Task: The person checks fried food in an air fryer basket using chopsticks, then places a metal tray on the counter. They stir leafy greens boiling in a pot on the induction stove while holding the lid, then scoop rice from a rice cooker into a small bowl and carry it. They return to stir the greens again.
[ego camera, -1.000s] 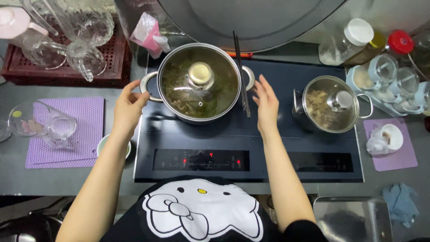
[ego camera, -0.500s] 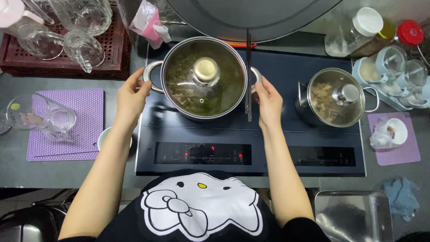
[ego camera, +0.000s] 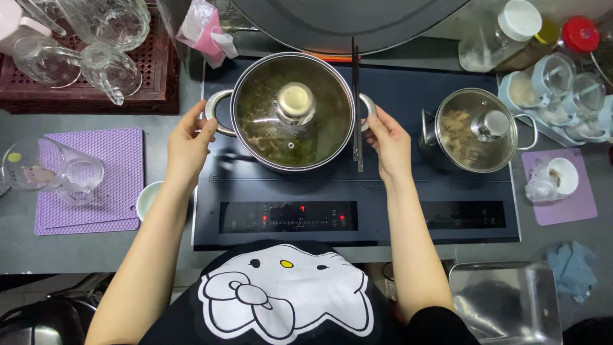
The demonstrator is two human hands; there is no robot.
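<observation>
A large steel pot with a glass lid and greenish soup inside stands on the black induction cooktop. My left hand grips the pot's left handle. My right hand holds the right handle. A pair of dark chopsticks lies across the lid's right edge, just left of my right fingers.
A smaller lidded pot sits on the right burner. Glass jugs rest on a red tray at the back left. A purple mat carries a glass cup. Jars and small cups stand at the right. A steel basin is at the bottom right.
Both hands have closed in from beside the pot onto its two handles. The view has shifted slightly with the head.
</observation>
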